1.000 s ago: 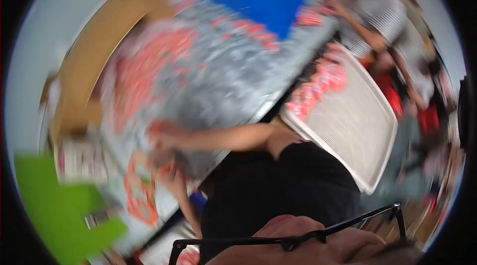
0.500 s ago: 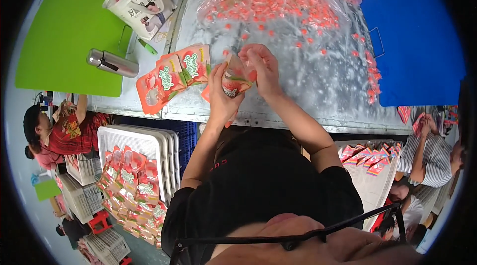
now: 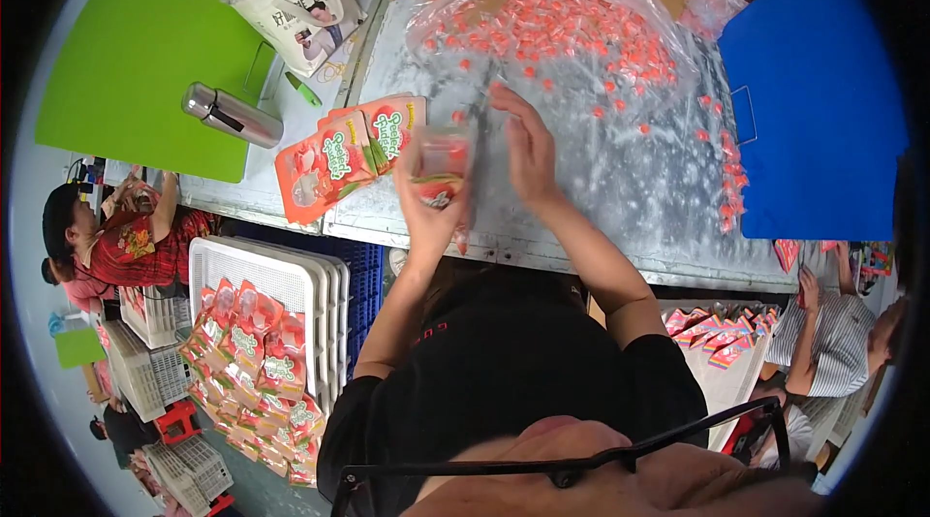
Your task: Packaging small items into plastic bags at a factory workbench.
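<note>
Fingers (image 3: 426, 189) curled around pouch (image 3: 441, 163)

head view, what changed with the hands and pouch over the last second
The view swung from a sideways blur back down onto the table. Both hands stay at the red pouch: left hand holds it, right hand beside it. Pouch stack and steel flask unmoved.

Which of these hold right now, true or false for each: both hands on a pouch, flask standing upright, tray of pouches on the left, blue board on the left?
1. Both the left hand and right hand are at the red pouch. True.
2. The steel flask stands upright. False: it lies on its side.
3. A white tray with filled pouches sits at lower left. True.
4. The blue board is on the left. False: it is on the right; the green board is left.
</note>
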`<state>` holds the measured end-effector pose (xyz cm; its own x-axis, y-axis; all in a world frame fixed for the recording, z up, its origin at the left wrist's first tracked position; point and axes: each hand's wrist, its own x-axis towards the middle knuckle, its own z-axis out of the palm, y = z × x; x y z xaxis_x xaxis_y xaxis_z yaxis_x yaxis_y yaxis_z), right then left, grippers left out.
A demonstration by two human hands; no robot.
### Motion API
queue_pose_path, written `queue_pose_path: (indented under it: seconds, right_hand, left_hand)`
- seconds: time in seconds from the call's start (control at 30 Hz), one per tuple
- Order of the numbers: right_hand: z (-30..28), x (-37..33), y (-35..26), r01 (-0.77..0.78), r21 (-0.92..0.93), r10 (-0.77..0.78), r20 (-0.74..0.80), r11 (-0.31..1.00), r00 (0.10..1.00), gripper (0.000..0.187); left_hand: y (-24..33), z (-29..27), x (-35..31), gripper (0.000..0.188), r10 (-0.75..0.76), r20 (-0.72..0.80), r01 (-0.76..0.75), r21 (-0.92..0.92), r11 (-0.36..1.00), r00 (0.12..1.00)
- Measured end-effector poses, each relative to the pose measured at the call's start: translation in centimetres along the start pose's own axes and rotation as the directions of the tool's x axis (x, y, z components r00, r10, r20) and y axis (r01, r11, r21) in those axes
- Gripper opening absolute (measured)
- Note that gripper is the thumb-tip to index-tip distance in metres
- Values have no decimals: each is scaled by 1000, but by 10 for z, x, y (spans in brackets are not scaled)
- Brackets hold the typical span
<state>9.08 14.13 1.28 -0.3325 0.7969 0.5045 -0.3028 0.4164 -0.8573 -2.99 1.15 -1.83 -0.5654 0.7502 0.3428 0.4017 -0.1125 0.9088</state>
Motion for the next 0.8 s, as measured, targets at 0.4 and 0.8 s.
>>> queue_pose_path:
  seconds: [0.4,0.8]
  right_hand:
    - [14,92,193,280,-910,-26,286,305,958,59]
    - [-52,-7,130,212,-730,83,346,650,935,50]
  left_hand:
    - [5,-51,-19,85,-47,-98,55,77,996,994]
    - [-3,-45,-26,84,-149,-20,147,-91,985,989]
